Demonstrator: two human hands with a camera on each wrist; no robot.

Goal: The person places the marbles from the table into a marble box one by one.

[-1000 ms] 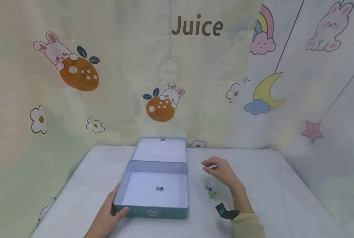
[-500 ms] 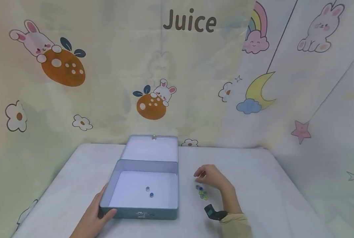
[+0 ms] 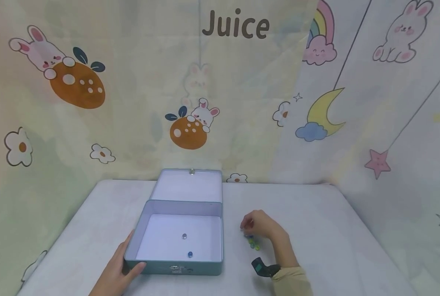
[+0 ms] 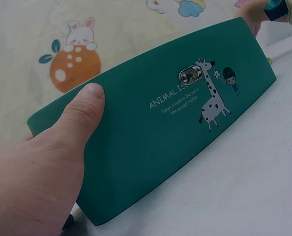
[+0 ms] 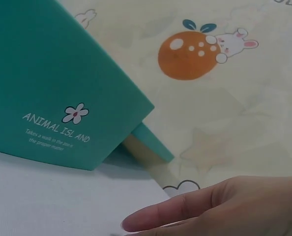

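Observation:
A teal tin box stands with its hinged lid raised at the back. Inside lie a clear glass marble and a blue glass marble, apart from each other. My left hand grips the box's front left corner, its thumb on the printed front wall. To the right of the box, several green and blue glass marbles lie clustered on the table. At their far end are the bent fingers of my right hand; its fingertips partly hide the cluster, so a pinched marble cannot be confirmed.
White cloth covers the table. Behind it hangs a backdrop printed with rabbits, flowers and a moon. A dark wrist-worn device is on my right wrist, just nearer than the loose marbles.
My right hand has come down and nearer, onto the far end of the cluster. In the box the blue marble has rolled toward the front, away from the clear one. My left hand keeps its grip.

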